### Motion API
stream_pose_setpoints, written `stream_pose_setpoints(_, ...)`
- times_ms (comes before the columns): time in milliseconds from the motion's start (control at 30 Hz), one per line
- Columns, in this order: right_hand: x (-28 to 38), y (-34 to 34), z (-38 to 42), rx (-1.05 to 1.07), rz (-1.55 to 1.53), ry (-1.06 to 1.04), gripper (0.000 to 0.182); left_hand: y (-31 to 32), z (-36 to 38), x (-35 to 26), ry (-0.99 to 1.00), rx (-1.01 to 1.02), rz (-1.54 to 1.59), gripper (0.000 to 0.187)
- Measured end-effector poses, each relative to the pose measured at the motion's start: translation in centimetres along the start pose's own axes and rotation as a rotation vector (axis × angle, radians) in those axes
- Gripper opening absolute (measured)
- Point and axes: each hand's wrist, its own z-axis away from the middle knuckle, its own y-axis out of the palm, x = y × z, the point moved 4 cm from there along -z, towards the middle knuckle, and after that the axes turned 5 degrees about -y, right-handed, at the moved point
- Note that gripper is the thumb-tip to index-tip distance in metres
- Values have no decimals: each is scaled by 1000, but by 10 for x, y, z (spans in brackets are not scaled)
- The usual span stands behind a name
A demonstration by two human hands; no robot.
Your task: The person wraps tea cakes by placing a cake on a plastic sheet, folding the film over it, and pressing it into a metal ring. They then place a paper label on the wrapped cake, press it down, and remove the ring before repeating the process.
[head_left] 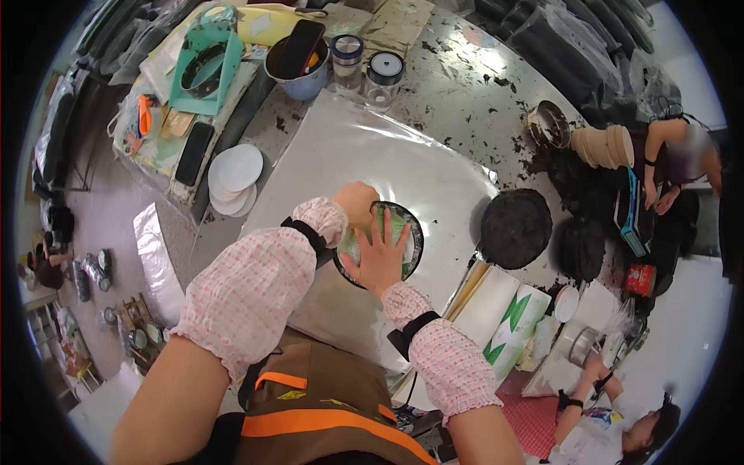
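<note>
A round, dark-rimmed piece with a green and whitish inside (pixel 417 246) lies on a shiny silver sheet (pixel 325 155). Spread over its inside is my right hand (pixel 378 260), palm down with the fingers apart. My left hand (pixel 356 204) is closed at the upper left edge of the round piece; what its fingers hold, if anything, is hidden. To the right of the sheet sits a thick black round lump (pixel 515 229).
White discs (pixel 235 170), a phone (pixel 194 153), a green tray (pixel 203 97), a bowl (pixel 298 84) and jars (pixel 384 77) stand beyond. Stacked rings (pixel 603 147) and black material lie right. Two co-workers' hands (pixel 657 200) (pixel 598 370) are at the right.
</note>
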Motion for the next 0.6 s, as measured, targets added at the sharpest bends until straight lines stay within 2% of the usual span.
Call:
stream_pose_setpoints(33,2,0,-1,-17,-7,-9,66,-7,4,-1,-28,18,3,19)
stream_pose_setpoints(133,-2,7,14,151,-23,47,68,-13,51,-51,-15,-119,-170,17)
stream_pose_setpoints(167,4,-9,7,504,-13,76,68,-10,76,-76,41,-246,-188,16)
stream_pose_setpoints(200,5,-21,15,691,-40,58,68,-12,97,-100,104,-387,-217,16)
stream_pose_setpoints(267,-5,-39,59,846,-112,62,67,-20,125,-127,191,-241,-251,16)
stream_pose_setpoints(333,-16,-59,82,770,-155,123,67,-16,133,-135,102,-279,-271,14)
stream_pose_setpoints(400,-11,-78,74,470,-221,217,67,-3,144,-143,168,-296,-123,14)
stream_pose_setpoints(467,18,-86,51,154,-342,246,68,13,154,-153,156,-422,-94,18)
stream_pose_setpoints(500,39,-82,39,73,-402,233,68,15,163,-148,146,-488,-90,20)
stream_pose_setpoints(533,64,-73,29,46,-451,205,69,18,171,-143,135,-554,-85,23)
stream_pose_setpoints(600,113,-43,19,133,-501,58,68,21,214,-132,127,-476,-61,21)
